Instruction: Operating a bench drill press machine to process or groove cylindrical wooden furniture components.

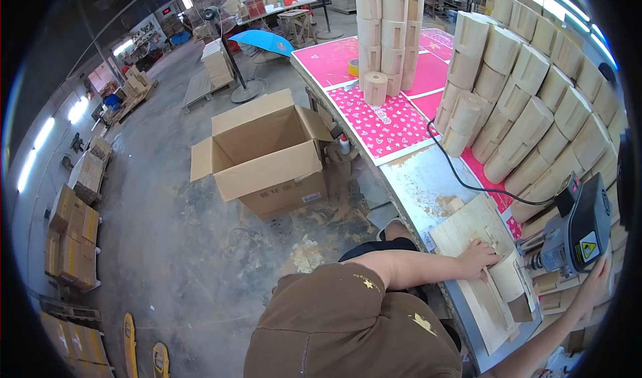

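My left hand (479, 257) presses a pale wooden piece (506, 279) against a wooden jig board (468, 234) on the workbench, next to the bit of a small grey power tool (576, 231). My right hand (592, 286) reaches up under the tool's body and grips it near its base. A black cord (461, 177) runs from the tool across the bench. My forearms come in from the lower right.
Stacks of curved wooden pieces (535, 104) line the right of the bench, with a further pile (388, 33) on pink patterned sheets (384, 120). An open cardboard box (264, 154) stands on the concrete floor. A pedestal fan (221, 17) and pallets of boxes (73, 237) stand farther off.
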Tool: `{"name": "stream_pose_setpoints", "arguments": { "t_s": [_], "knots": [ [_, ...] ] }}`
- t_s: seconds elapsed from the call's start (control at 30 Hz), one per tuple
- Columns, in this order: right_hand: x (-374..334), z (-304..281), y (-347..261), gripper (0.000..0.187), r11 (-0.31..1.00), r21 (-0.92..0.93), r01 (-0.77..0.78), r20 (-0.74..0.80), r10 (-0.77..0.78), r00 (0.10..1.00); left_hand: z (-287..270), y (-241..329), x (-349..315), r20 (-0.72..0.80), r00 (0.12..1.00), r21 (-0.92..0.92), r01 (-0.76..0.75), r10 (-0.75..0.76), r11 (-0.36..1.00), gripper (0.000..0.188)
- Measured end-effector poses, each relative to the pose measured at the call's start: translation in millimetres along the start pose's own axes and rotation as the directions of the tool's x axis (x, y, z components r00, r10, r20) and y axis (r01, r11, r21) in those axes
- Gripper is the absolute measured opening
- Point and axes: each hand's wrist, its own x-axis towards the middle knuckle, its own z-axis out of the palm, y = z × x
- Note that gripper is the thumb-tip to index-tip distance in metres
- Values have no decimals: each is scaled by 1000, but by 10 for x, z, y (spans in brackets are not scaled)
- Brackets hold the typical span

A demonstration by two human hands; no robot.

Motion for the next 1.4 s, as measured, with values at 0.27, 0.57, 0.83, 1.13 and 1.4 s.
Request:
{"name": "stream_pose_setpoints", "arguments": {
  "t_s": [0.27,0.57,0.83,1.13,1.4],
  "knots": [
    [178,267,534,47,946,247,-209,260,143,955,-15,25,29,-17,999,-84,44,-46,996,71],
    [-1788,382,158,31,960,-8,281,455,-247,855,-96,62,140,-61,997,-231,21,-36,973,37],
    [-1865,279,-198,25,963,125,237,380,-267,886,-789,-103,-155,-49,995,-327,-100,88,940,33],
    [-2038,154,-345,30,966,111,232,393,-257,883,-1815,-57,-325,126,796,-344,595,-593,726,41],
    [-2042,218,-650,28,989,74,131,406,-150,902,-1499,119,-126,336,568,-514,779,-752,359,44]
  ]
}}
